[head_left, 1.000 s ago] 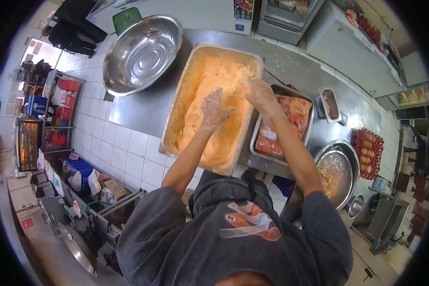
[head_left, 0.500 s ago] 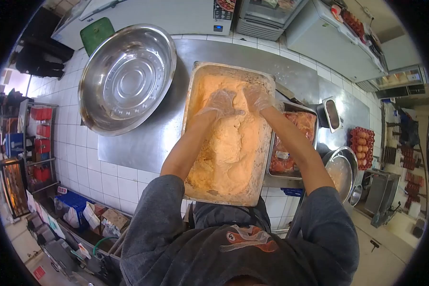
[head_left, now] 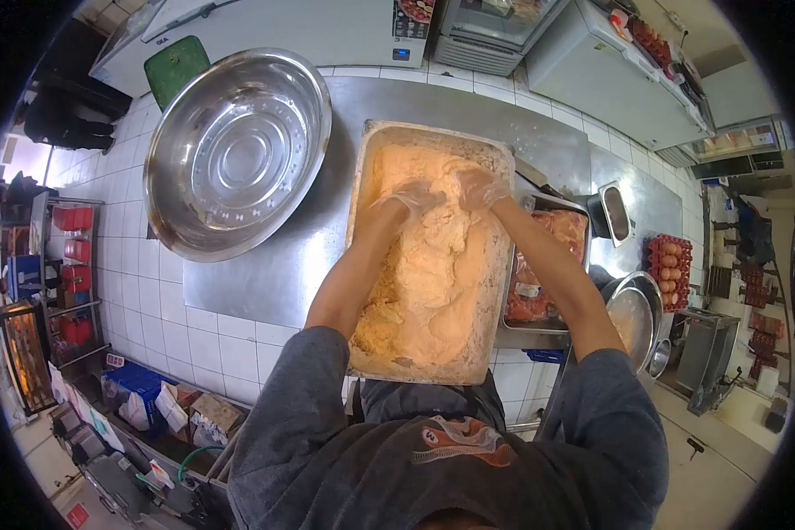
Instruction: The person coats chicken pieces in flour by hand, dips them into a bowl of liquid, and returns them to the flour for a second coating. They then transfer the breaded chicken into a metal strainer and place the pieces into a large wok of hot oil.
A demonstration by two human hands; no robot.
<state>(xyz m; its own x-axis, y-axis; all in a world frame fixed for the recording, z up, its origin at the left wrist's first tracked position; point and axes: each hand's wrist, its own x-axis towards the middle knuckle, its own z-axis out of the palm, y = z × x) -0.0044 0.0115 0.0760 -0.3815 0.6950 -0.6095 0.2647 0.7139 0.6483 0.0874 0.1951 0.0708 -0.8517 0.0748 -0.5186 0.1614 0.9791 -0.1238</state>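
Both hands have sunk into the orange powder [head_left: 442,336] since 1 second ago, when the right hand [head_left: 481,187] was up by the tray [head_left: 420,374] rim and the left hand [head_left: 415,199] showed whole above the mix. Nearest the waist, the tray's short end juts past the table [head_left: 230,287] edge. A clumpy mound [head_left: 428,265] runs up its middle to the fingers. At its far end, the fingers are largely buried in powder, so whether either hand is closed on anything I cannot tell. Just right of the tray sits a metal pan [head_left: 539,325] of raw meat [head_left: 561,238], the right forearm [head_left: 556,278] passing over it. Farther right are a steel bowl [head_left: 655,309] and brown eggs [head_left: 670,265]; a knife [head_left: 528,172] lies by the pan's far edge. Left of the tray stands a large steel basin [head_left: 247,159]. Beyond the table is a white freezer [head_left: 327,40]; at far left, a person [head_left: 66,119] in dark clothes
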